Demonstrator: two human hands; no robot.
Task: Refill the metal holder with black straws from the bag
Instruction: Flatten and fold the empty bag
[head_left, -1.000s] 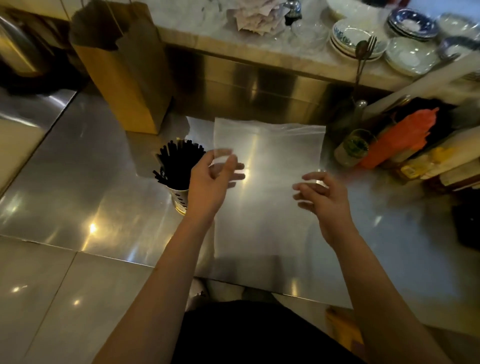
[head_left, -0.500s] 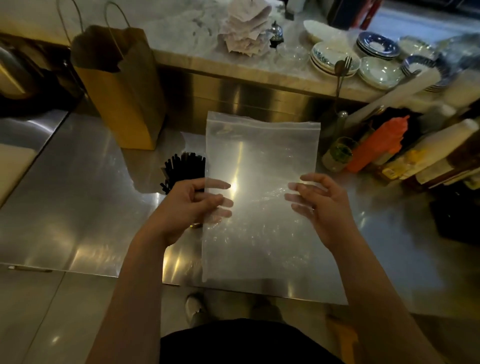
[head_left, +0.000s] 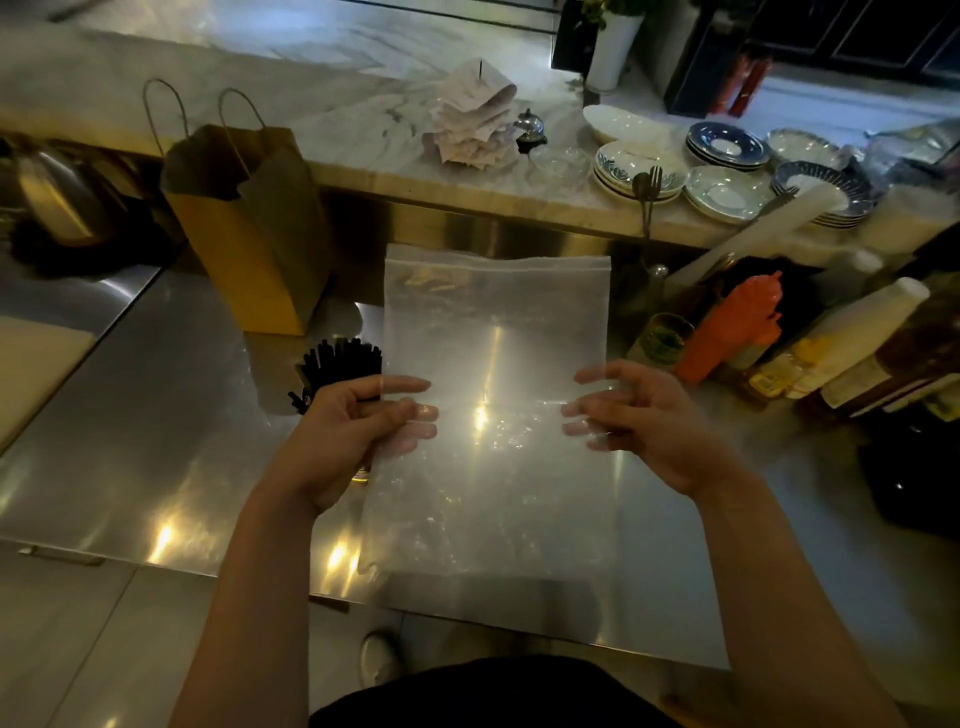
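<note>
Clear zip bag (head_left: 493, 322): was held upright above the steel counter (head_left: 156, 415), zip edge at the top; nothing could be made out inside it.
Left hand (head_left: 343, 441): was closed on the bag's left edge at mid-height, the fingers (head_left: 415, 413) curled narrowly behind the plastic and seen through it.
Right hand (head_left: 654, 415): was closed on the bag's right edge at the same height, its fingers (head_left: 582, 428) loosely curled and slightly spread, hazy through the plastic.
Black straws (head_left: 340, 358): were stood in a bunch just left of the bag, beyond the left hand.
Metal holder (head_left: 362, 472): was set on the counter under the straws, almost wholly hidden by the left hand.
Brown paper bag (head_left: 249, 244): was stood open behind the straws, at the counter's back.
Orange squeeze bottle (head_left: 737, 327): was placed right of the zip bag among other bottles.
Stacked plates (head_left: 727, 145): were piled on the marble ledge above.
</note>
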